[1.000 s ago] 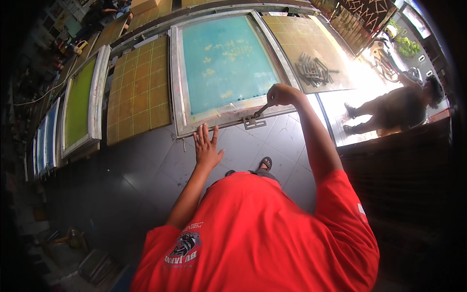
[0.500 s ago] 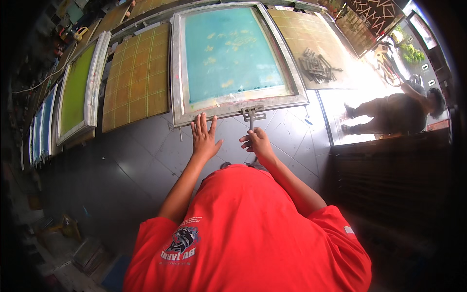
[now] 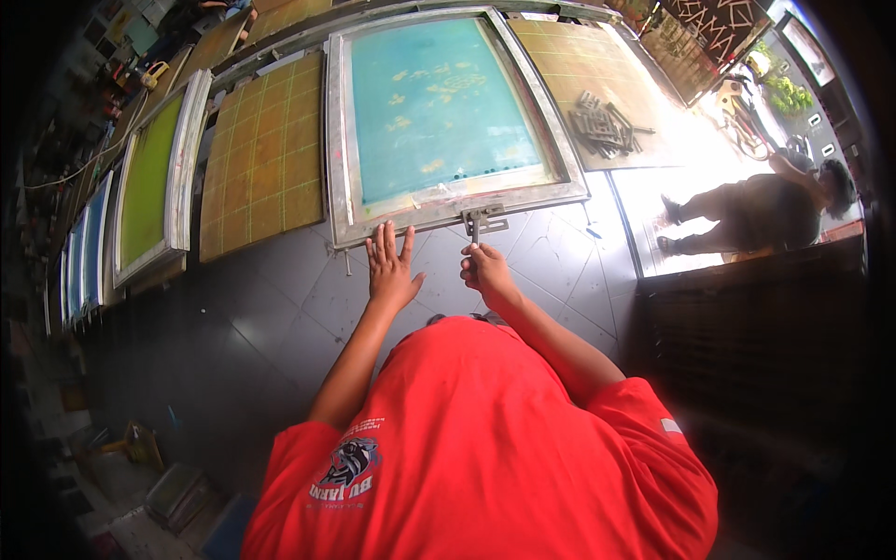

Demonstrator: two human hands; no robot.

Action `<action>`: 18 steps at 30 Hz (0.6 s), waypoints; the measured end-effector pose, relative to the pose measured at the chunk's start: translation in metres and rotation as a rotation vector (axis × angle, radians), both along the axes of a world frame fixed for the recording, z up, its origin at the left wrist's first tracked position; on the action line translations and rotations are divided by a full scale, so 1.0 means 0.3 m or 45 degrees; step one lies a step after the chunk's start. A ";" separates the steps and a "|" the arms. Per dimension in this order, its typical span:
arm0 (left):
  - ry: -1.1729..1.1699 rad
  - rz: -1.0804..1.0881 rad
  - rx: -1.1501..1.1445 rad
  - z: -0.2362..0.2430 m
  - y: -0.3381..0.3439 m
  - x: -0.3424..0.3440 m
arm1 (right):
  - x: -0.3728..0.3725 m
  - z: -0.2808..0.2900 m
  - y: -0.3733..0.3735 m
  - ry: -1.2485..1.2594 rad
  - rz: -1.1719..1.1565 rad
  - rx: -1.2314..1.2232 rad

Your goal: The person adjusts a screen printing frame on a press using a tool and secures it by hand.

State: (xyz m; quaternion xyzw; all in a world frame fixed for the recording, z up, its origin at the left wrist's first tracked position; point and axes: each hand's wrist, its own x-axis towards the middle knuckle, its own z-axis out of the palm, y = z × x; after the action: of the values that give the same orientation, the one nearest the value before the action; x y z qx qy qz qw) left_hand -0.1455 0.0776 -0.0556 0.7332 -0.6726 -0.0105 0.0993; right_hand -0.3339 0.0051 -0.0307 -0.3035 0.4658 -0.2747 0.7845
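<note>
A screen-printing frame (image 3: 457,215) with a grey metal border stands in front of me, its mesh (image 3: 439,112) turquoise with pale yellow flower shapes. My left hand (image 3: 389,271) has its fingers spread, the tips resting on the frame's near edge. At the middle of that edge, a slotted metal bracket (image 3: 493,224) sticks out toward me. My right hand (image 3: 487,274) grips the lower end of a short grey wrench (image 3: 475,232), whose upper end meets the bracket; the exact fit there is too small to make out.
Boards with yellow grid lines (image 3: 261,159) flank the frame. Several metal pieces (image 3: 605,126) lie heaped on the right board. A green screen frame (image 3: 154,177) and blue ones (image 3: 86,247) stand leftward. A person (image 3: 765,210) is at the right, beyond a dark wooden cabinet (image 3: 747,327).
My right hand has shifted slightly left with the wrench, its fingers closing more tightly, and the wrench leans a little more. The left hand stays at the frame's edge.
</note>
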 end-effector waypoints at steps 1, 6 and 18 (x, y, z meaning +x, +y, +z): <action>-0.007 -0.004 0.005 -0.002 0.001 0.002 | -0.007 -0.008 -0.009 -0.003 0.032 0.023; -0.029 0.018 0.038 -0.014 -0.001 -0.001 | -0.061 0.015 -0.088 0.254 0.307 -0.009; -0.029 0.006 -0.039 -0.038 0.001 0.014 | -0.009 0.413 -0.502 1.423 1.081 -1.809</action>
State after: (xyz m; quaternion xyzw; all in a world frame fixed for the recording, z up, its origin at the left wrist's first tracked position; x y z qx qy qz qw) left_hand -0.1412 0.0779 -0.0670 0.7332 -0.6721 0.0083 0.1030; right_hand -0.3368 -0.1457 0.0931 -0.9293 0.3484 -0.0043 0.1224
